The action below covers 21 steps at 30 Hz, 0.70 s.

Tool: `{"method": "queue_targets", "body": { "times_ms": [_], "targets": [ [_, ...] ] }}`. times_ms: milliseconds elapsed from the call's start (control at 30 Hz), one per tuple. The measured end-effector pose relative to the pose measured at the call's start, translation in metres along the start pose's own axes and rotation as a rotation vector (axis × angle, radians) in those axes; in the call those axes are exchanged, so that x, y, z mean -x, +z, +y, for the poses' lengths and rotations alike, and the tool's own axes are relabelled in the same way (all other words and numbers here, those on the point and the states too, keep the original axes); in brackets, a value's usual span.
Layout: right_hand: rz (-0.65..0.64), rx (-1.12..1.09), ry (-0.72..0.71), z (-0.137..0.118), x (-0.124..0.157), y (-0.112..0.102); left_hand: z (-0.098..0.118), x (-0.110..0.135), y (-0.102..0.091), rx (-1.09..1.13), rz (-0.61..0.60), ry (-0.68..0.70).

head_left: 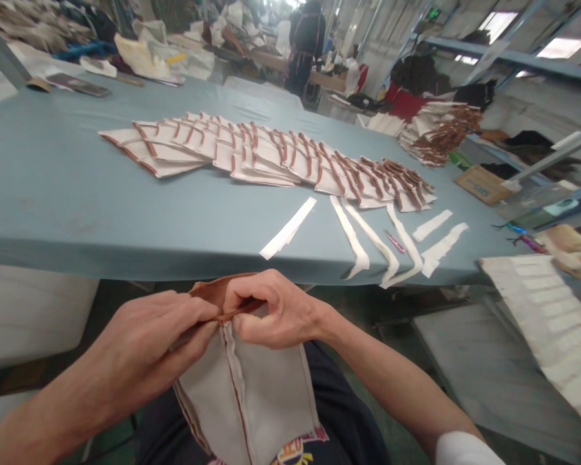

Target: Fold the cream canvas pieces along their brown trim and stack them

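Cloth piece (266, 387) hangs lengthwise from its brown top edge down to the lap (356, 413), below the surface (77, 194) edge; left hand (152, 345) and right hand (275, 313) both pinch that top edge

— What is the fabric piece (271, 387) looking like?

— It is showing as a pale cream panel, with a thin reddish seam (236, 387) running down its middle and a brown strip (213, 289) folding over its top edge.

— How is it sitting?

— It is hanging upright, its top edge being pinched between the left hand (159, 342) and the right hand (275, 313), its lower part draping loosely downward, slightly creased.
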State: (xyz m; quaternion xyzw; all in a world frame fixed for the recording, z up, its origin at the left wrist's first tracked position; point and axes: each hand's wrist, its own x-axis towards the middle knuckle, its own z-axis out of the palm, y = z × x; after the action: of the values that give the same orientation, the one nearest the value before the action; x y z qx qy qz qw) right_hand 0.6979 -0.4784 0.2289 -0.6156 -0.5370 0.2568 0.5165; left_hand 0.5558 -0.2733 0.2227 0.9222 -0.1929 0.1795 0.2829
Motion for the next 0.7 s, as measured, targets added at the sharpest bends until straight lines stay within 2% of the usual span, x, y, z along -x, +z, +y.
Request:
{"method": "queue_targets", "body": {
  "times_ms": [100, 233, 367, 467, 567, 700],
  "targets": [
    [0.001, 0.07, -0.024, -0.003, 0.001, -0.005, 0.007, -0.003, -0.005, 0.139, -0.037, -0.101],
    [-0.015, 0.2, -0.016, -0.009, 0.002, -0.006, 0.013, -0.009, -0.013, 0.17, -0.084, -0.188],
    [-0.001, 0.298, -0.03, -0.013, 0.002, -0.006, 0.016, -0.025, -0.015, 0.168, -0.116, -0.135],
    [-0.039, 0.288, -0.072, -0.017, 0.005, -0.01, 0.018, -0.03, -0.014, 0.172, -0.13, -0.079],
    [-0.113, 0.281, -0.073, -0.021, 0.008, -0.018, 0.021, -0.023, -0.011, 0.165, -0.167, -0.089],
    [-0.102, 0.412, 0.007, -0.021, 0.012, -0.035, 0.022, -0.008, -0.011, 0.193, -0.149, -0.132]
  ]
}}
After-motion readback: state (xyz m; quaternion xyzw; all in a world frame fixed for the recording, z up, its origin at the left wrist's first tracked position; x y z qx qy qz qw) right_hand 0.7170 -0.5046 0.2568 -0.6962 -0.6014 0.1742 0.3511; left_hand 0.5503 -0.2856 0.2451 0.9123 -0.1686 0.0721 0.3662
